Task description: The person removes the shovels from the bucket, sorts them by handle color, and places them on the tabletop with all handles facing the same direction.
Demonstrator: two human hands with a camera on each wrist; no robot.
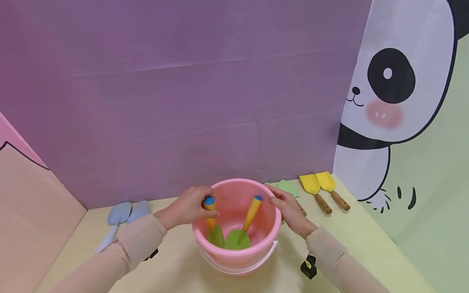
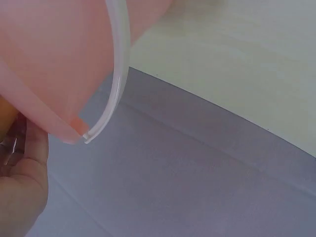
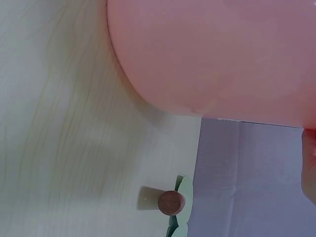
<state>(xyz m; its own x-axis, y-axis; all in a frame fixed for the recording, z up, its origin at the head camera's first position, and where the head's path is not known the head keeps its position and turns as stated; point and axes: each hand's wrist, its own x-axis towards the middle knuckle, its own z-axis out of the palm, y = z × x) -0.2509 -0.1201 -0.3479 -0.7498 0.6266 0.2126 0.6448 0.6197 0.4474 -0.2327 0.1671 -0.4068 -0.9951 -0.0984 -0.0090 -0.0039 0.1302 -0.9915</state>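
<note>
A pink bucket (image 1: 239,253) stands on the table with its white carrying handle (image 1: 238,271) hanging toward me. Two toy shovels with yellow, blue-tipped handles and green blades lean inside it. My left hand (image 1: 185,206) pinches the left toy shovel (image 1: 211,223) by its handle at the bucket's left rim. The other toy shovel (image 1: 252,214) leans to the right, untouched. With thumb over the rim, my right hand (image 1: 290,210) grips the bucket's right side. The left wrist view shows the bucket wall (image 2: 54,54) beside the left hand (image 2: 24,182); the shovel blade is out of sight there.
Two pale blue shovels (image 1: 120,213) lie at the left. Two yellow shovels (image 1: 310,184) with wooden handles lie back right, beside a light green scalloped piece (image 1: 288,188) partly behind my right hand. A purple backdrop (image 1: 205,122) rises along the table's far edge; a panda-printed panel (image 1: 403,171) borders the right.
</note>
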